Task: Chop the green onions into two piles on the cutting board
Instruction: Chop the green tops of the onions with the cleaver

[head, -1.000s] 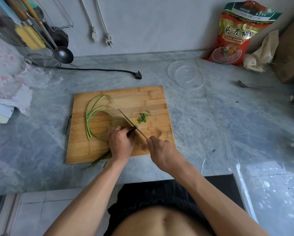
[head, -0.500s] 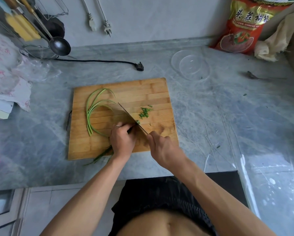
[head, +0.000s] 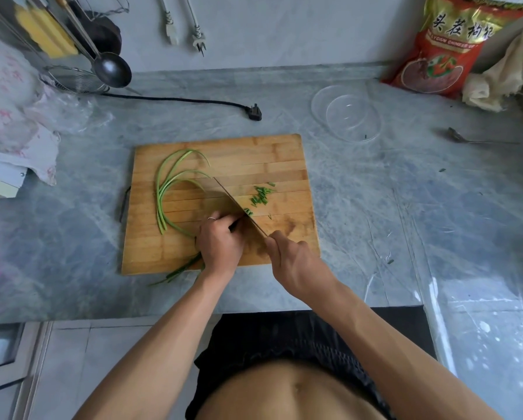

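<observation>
A wooden cutting board lies on the grey marble counter. Long green onion stalks curve across its left half, and their ends stick out over the near edge under my wrist. My left hand, with a ring on one finger, is curled over the bunched stalks and holds them down right beside the blade. My right hand grips the handle of a knife, whose blade runs diagonally away from me across the board. A small pile of chopped green onion lies just right of the blade.
A clear plastic bowl sits behind the board to the right, with a red food bag at the wall. A black plug and cord lie behind the board. Ladle and strainer hang at back left; cloth and plastic at left.
My hands stay in the same grip at the blade. The view has tipped slightly downward, so the board sits higher in frame. A few more cut pieces lie by the blade.
</observation>
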`<action>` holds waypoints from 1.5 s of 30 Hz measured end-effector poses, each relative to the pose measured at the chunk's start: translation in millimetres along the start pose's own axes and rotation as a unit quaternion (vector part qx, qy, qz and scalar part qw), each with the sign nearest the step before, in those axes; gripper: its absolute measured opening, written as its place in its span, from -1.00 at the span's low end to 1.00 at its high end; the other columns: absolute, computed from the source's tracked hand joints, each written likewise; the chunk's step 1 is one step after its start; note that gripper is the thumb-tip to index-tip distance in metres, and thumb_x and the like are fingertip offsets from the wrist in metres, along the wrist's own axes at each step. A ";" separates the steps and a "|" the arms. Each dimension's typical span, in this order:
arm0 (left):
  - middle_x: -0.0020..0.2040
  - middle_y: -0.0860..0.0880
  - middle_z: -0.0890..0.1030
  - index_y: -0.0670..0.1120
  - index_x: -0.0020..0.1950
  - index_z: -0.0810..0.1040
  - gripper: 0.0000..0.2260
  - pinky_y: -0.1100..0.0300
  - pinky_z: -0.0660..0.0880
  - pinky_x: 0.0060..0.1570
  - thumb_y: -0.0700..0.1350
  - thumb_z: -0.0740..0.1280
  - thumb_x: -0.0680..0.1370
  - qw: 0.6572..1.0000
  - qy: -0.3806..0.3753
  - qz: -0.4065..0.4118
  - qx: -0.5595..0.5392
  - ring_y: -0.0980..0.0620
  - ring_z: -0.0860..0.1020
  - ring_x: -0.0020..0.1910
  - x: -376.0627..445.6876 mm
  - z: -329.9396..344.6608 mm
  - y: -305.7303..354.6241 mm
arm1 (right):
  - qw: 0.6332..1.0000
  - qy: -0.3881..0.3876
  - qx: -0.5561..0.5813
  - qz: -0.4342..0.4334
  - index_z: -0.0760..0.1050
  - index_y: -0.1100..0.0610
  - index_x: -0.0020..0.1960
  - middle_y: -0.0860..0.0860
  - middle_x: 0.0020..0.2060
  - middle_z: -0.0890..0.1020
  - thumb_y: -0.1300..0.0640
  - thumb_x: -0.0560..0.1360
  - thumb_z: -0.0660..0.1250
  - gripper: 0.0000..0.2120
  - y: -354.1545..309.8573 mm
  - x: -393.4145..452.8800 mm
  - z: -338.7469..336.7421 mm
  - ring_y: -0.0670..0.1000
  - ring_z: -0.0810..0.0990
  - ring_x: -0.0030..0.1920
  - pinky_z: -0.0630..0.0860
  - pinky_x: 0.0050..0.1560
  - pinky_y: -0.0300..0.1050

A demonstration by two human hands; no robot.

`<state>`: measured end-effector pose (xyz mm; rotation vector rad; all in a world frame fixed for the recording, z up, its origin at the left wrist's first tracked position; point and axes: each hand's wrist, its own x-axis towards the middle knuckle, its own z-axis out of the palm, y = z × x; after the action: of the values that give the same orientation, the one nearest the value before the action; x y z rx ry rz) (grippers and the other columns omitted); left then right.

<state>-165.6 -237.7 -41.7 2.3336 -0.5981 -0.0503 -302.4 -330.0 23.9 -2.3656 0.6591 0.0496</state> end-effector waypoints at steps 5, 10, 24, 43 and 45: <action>-0.31 -0.06 0.55 -0.06 -0.25 0.69 -0.93 0.16 0.25 -0.45 -0.16 0.44 0.44 0.999 -0.004 -0.032 -0.003 -0.09 0.48 -0.37 -2.2 1.5 0.3 | 1.000 -0.002 -0.001 0.003 0.37 0.15 -0.01 0.05 -0.49 0.37 -0.06 0.66 -0.03 -0.67 -4.5 5.3 2.2 0.05 0.24 -0.56 0.04 -0.51 -0.14; -0.27 -0.06 0.58 -0.06 -0.20 0.71 -0.91 0.08 0.40 -0.43 -0.18 0.41 0.46 1.000 -0.015 -0.025 -0.007 -0.11 0.51 -0.33 0.4 2.6 -2.5 | 1.000 0.010 -0.006 -0.008 0.37 0.15 -0.01 0.13 -0.47 0.44 -0.08 0.65 -0.05 -0.65 2.2 2.3 3.1 0.10 0.27 -0.57 0.12 -0.53 -0.13; -0.16 -0.04 0.59 0.01 -0.05 0.74 -0.88 0.04 0.47 -0.19 -0.16 0.41 0.52 0.999 -0.019 0.035 0.033 -0.13 0.52 -0.16 -1.9 -0.4 -10.9 | 0.996 0.012 0.086 0.022 0.33 0.12 -0.20 -0.04 -0.48 0.36 -0.01 0.66 0.04 -0.67 -2.8 10.1 -5.7 0.12 0.36 -0.44 0.26 -0.39 -0.02; -0.16 -0.08 0.65 -0.10 -0.07 0.70 -0.91 0.16 0.42 -0.28 -0.23 0.42 0.48 0.999 -0.019 0.020 0.020 -0.11 0.59 -0.21 -3.2 -4.9 -3.1 | 0.995 0.009 0.097 0.012 0.18 -0.07 -0.34 -0.03 -0.48 0.34 0.00 0.67 0.06 -0.62 8.7 -5.0 -16.3 0.07 0.30 -0.42 0.26 -0.32 0.01; -0.16 -0.08 0.67 -0.10 -0.07 0.70 -0.92 0.12 0.46 -0.28 -0.21 0.41 0.49 1.000 -0.019 0.007 0.009 -0.11 0.59 -0.19 -1.9 -3.1 -0.1 | 0.995 0.008 0.098 0.009 0.19 -0.08 -0.34 -0.06 -0.51 0.31 0.00 0.66 0.06 -0.62 8.1 -8.5 -16.7 -0.01 0.26 -0.46 0.21 -0.36 -0.07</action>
<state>-166.6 -234.9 -39.7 2.3503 -0.6364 -0.0821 -315.9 -341.8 33.7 -2.1735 0.6615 -0.0248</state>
